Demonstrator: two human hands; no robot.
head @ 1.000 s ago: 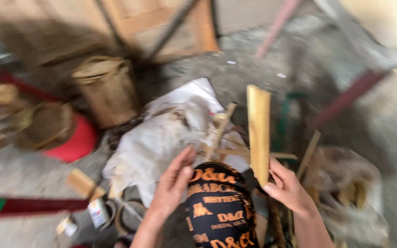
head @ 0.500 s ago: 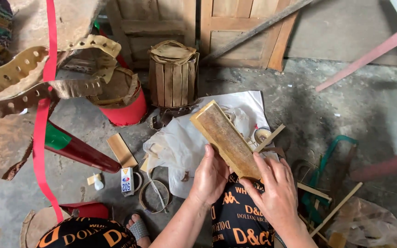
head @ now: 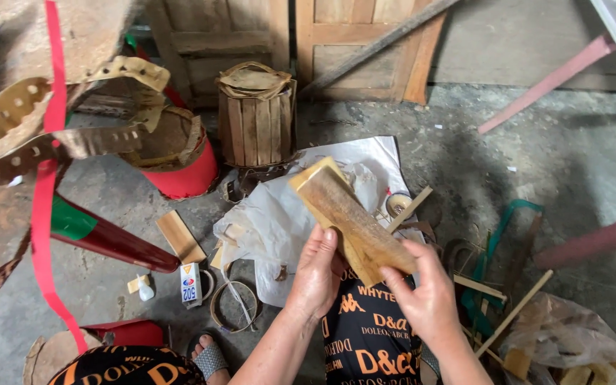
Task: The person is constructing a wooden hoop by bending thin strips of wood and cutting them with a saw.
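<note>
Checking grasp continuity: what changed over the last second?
The wooden slat tipped from upright in the right hand to lying diagonally, top end up-left. The left hand came off the knee and now grips it too. The slatted wooden barrel and white sheet stayed put.

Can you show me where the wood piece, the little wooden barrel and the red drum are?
wooden slat (head: 347,214), head view, middle of its flat face.
wooden barrel (head: 254,128), head view, front staves.
red drum (head: 183,178), head view, red side wall.

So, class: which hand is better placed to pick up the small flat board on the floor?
Probably the left hand: the board lies on its side. The right hand is farther off; both grip the wood block.
</note>
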